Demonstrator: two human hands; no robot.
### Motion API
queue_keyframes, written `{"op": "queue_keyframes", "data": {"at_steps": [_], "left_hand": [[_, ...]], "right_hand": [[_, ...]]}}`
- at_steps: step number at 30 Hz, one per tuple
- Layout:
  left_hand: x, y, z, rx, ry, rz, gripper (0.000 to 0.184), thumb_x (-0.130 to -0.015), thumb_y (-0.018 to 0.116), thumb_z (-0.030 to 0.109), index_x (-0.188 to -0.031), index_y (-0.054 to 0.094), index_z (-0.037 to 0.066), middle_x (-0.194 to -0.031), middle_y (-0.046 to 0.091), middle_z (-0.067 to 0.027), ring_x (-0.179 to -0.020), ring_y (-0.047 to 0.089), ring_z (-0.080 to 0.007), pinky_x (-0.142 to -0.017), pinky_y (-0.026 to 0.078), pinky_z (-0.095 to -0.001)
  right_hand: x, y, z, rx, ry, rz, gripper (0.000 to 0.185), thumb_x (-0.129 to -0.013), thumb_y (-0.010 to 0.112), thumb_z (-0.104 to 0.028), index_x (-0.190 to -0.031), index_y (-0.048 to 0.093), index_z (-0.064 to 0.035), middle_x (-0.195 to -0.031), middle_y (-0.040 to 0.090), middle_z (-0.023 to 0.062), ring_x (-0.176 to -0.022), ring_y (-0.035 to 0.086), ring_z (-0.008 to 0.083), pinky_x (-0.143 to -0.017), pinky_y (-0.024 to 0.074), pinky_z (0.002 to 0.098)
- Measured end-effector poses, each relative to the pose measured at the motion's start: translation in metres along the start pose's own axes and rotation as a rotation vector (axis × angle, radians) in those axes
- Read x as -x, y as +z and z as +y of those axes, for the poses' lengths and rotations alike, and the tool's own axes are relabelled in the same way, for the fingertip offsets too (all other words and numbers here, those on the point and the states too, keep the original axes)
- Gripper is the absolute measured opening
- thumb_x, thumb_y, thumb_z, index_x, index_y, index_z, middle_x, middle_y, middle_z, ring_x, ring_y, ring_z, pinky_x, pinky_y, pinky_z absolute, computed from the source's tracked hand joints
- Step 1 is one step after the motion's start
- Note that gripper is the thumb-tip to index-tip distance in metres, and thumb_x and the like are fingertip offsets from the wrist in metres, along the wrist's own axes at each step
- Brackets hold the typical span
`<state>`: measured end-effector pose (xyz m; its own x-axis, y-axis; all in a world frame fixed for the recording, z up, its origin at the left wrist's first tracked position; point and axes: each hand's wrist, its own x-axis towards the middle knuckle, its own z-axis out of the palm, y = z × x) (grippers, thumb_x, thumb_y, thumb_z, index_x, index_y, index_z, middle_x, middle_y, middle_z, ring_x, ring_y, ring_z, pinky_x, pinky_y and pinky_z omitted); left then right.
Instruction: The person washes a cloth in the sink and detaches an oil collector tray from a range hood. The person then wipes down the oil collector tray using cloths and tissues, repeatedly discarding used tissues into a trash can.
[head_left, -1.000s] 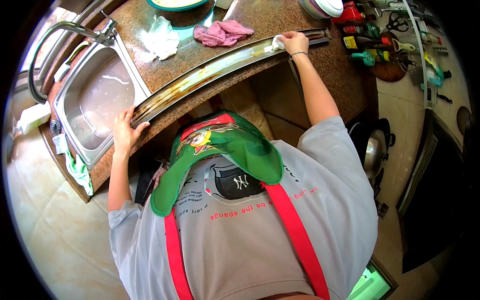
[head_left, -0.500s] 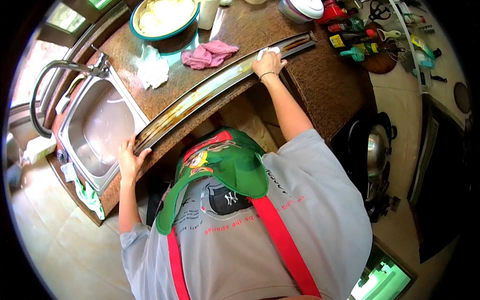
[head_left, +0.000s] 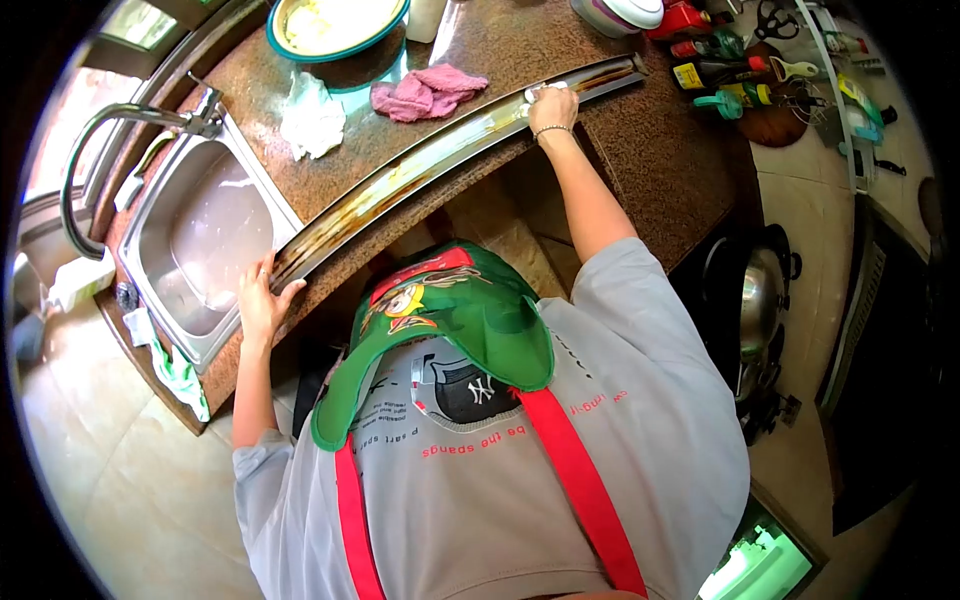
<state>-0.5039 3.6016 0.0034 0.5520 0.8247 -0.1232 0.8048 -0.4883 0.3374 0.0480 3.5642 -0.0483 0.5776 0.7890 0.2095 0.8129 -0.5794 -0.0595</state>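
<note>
A long metal strip (head_left: 400,180) with brown stains lies along the front edge of the brown counter (head_left: 650,150). My left hand (head_left: 263,303) grips its left end beside the sink, thumb on the near side and fingers on the far side. Near the strip's right end, my right hand (head_left: 553,108) presses a small white cloth (head_left: 533,93) onto its surface. A pink cloth (head_left: 428,92) and a crumpled white cloth (head_left: 313,115) lie on the counter behind the strip.
At the left is a steel sink (head_left: 220,230) with a curved faucet (head_left: 85,150). A teal-rimmed bowl (head_left: 335,50) and a lidded container (head_left: 618,15) stand at the back. Bottles (head_left: 715,72) are at the right, above a pan (head_left: 760,300).
Over the last second my right hand has moved left along the strip with the white cloth, then slightly right again. My left hand stays at the left end. The camera view has shifted.
</note>
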Motion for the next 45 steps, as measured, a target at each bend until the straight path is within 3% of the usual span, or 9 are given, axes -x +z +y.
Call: {"op": "queue_keyframes", "data": {"at_steps": [6,15,24,28,30,32,36,39,45], "left_hand": [[0.001,-0.001,0.000,-0.001,-0.012,-0.001,0.067,-0.069,0.078,0.037,-0.124,0.056,0.004,-0.107,0.058,-0.0160,-0.099,0.053,-0.0337,-0.088,0.044,-0.0418],[0.004,0.002,-0.002,0.000,-0.037,0.022,0.068,-0.068,0.078,0.040,-0.124,0.057,0.007,-0.110,0.059,-0.0139,-0.102,0.053,-0.0328,-0.089,0.044,-0.0413],[0.006,0.002,-0.009,-0.016,-0.030,0.015,0.069,-0.069,0.077,0.042,-0.126,0.057,0.009,-0.111,0.059,-0.0135,-0.102,0.054,-0.0326,-0.090,0.045,-0.0414],[0.005,-0.003,-0.006,-0.027,-0.053,-0.038,0.070,-0.070,0.076,0.044,-0.127,0.056,0.010,-0.112,0.059,-0.0138,-0.103,0.054,-0.0322,-0.090,0.045,-0.0412],[0.006,0.000,-0.009,-0.028,-0.067,-0.036,0.071,-0.071,0.075,0.044,-0.130,0.054,0.010,-0.112,0.059,-0.0141,-0.103,0.054,-0.0326,-0.091,0.045,-0.0416],[0.006,0.004,-0.011,-0.035,-0.058,-0.013,0.073,-0.071,0.075,0.044,-0.132,0.052,0.011,-0.115,0.059,-0.0146,-0.105,0.054,-0.0330,-0.092,0.044,-0.0415],[0.009,0.008,-0.013,0.019,-0.115,0.007,0.076,-0.069,0.077,0.044,-0.133,0.050,0.012,-0.126,0.054,-0.0166,-0.114,0.050,-0.0350,-0.098,0.041,-0.0430],[0.017,0.006,-0.001,-0.044,-0.119,0.121,0.081,-0.067,0.079,0.042,-0.136,0.047,0.013,-0.140,0.040,-0.0200,-0.131,0.033,-0.0396,-0.107,0.029,-0.0504],[0.056,-0.005,0.025,-0.065,-0.351,0.426,0.066,-0.077,0.073,0.040,-0.129,0.052,0.007,-0.135,0.045,-0.0217,-0.127,0.038,-0.0384,-0.105,0.031,-0.0476]], "right_hand": [[0.006,0.005,-0.007,-0.061,0.014,-0.078,0.015,-0.078,0.064,-0.016,-0.079,0.073,-0.0044,-0.077,0.067,0.0186,-0.077,0.064,0.0344,-0.075,0.0491,0.0410],[0.022,-0.002,-0.033,-0.011,-0.026,-0.134,0.018,-0.081,0.059,-0.015,-0.076,0.073,-0.0049,-0.083,0.069,0.0140,-0.085,0.064,0.0280,-0.083,0.0456,0.0375],[0.020,-0.028,-0.065,-0.015,-0.006,-0.488,0.017,-0.076,0.065,-0.022,-0.089,0.076,-0.0188,-0.094,0.071,0.0094,-0.095,0.065,0.0267,-0.090,0.0422,0.0371],[0.008,-0.036,-0.066,-0.346,0.097,-0.820,0.022,-0.070,0.072,-0.023,-0.091,0.076,-0.0198,-0.101,0.070,0.0067,-0.099,0.064,0.0238,-0.096,0.0423,0.0332],[0.010,-0.068,-0.069,-0.697,0.299,-0.901,0.031,-0.076,0.069,-0.016,-0.106,0.070,-0.0073,-0.095,0.069,0.0010,-0.072,0.060,0.0102,-0.068,0.0480,0.0306],[0.004,-0.036,-0.048,-1.190,0.405,-1.077,0.028,-0.084,0.061,-0.005,-0.112,0.063,-0.0078,-0.102,0.065,-0.0010,-0.088,0.054,0.0084,-0.080,0.0401,0.0267],[0.000,-0.045,-0.038,-1.668,0.410,-1.271,0.031,-0.090,0.052,-0.003,-0.121,0.052,-0.0040,-0.111,0.061,0.0054,-0.096,0.057,0.0156,-0.084,0.0454,0.0304],[0.003,-0.056,-0.042,-1.808,0.385,-1.334,0.037,-0.091,0.052,-0.004,-0.128,0.047,-0.0036,-0.121,0.057,0.0096,-0.108,0.056,0.0210,-0.094,0.0460,0.0348],[-0.002,-0.048,-0.044,-1.954,0.352,-1.559,0.047,-0.091,0.054,-0.008,-0.135,0.039,-0.0035,-0.132,0.050,0.0140,-0.119,0.051,0.0277,-0.103,0.0418,0.0472]]}}
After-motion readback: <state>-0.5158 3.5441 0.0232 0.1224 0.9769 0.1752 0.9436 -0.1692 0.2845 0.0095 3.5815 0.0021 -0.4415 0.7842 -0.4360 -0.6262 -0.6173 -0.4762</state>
